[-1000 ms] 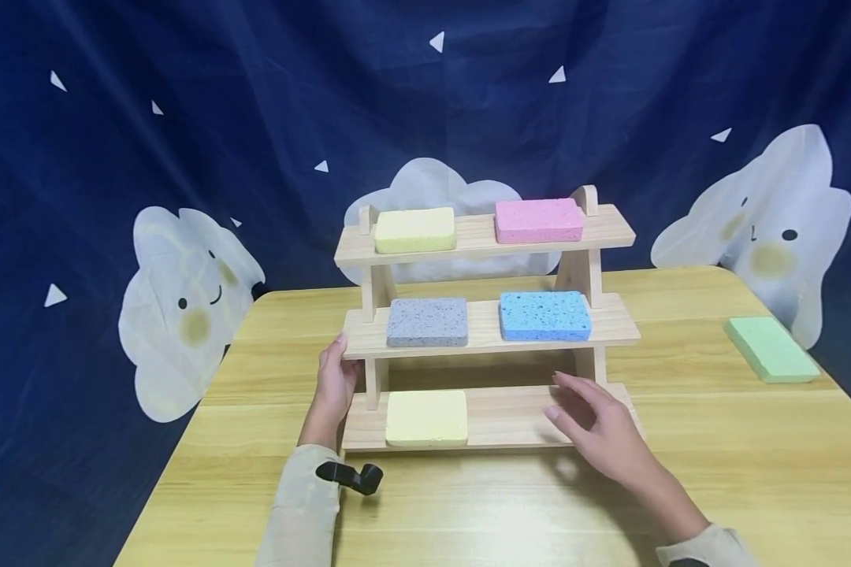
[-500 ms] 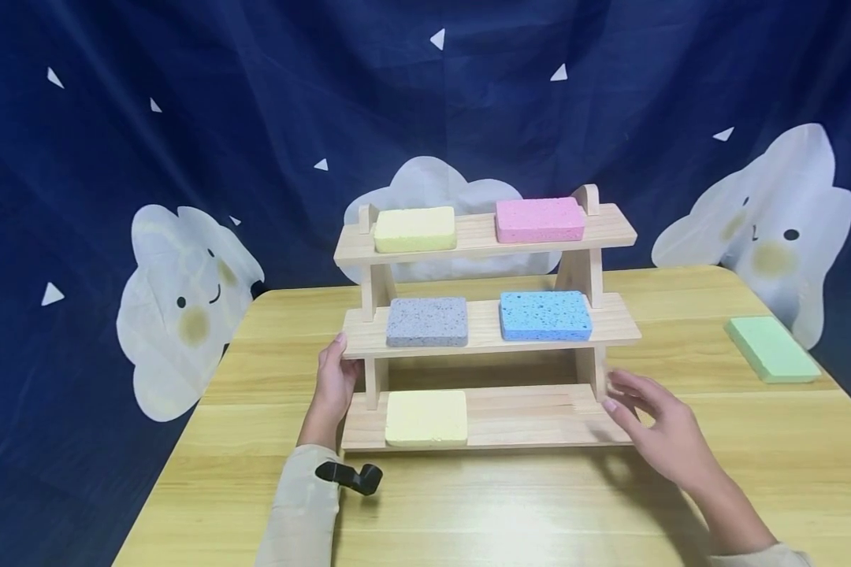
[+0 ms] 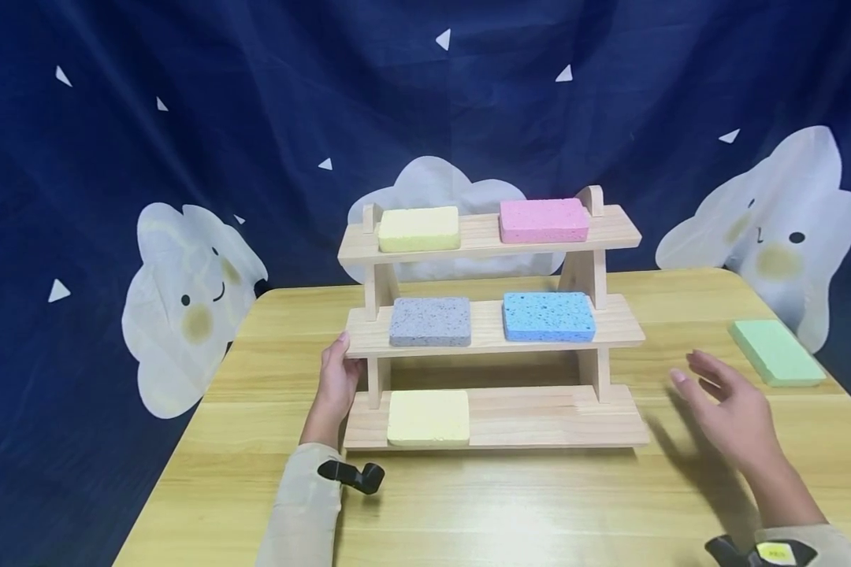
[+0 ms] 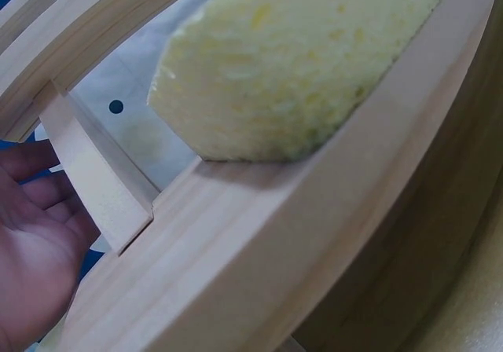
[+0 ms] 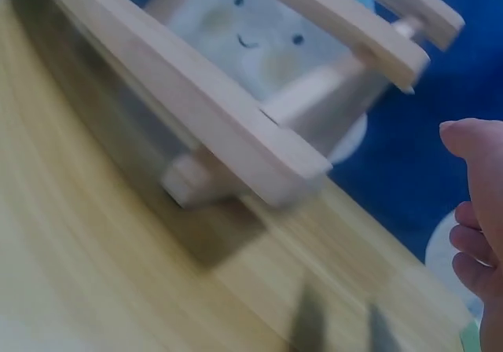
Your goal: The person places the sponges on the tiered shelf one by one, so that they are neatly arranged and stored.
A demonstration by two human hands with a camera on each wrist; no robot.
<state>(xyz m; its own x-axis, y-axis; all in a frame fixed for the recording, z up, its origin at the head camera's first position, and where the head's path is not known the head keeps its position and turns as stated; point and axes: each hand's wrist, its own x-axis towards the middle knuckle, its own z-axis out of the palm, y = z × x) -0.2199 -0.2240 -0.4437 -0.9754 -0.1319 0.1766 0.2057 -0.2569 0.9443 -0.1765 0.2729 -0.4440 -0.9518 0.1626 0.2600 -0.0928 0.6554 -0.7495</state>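
Note:
My left hand (image 3: 337,384) grips the left end of a three-tier wooden display shelf (image 3: 496,425), its thumb at the middle tier's edge. In the left wrist view the fingers (image 4: 39,191) lie beside the upright. My right hand (image 3: 733,413) is over the table right of the shelf, fingers loosely bent and holding nothing. Beyond it lies a green sponge (image 3: 778,352). On the top tier sit a pale yellow sponge (image 3: 419,229) and a pink sponge (image 3: 544,220). The middle tier bears a grey sponge (image 3: 429,321) and a blue sponge (image 3: 549,316). Another yellow sponge (image 3: 429,418) rests bottom left.
The shelf stands on a wood-grain table (image 3: 510,504). Behind it hangs a dark blue curtain (image 3: 269,118) printed with white clouds and triangles. A black strap mount (image 3: 351,476) sits on my left wrist.
My right hand has moved right, from over the bottom tier's right half, past the shelf's end, towards the green sponge. My left hand keeps its hold; the sponges stay in place.

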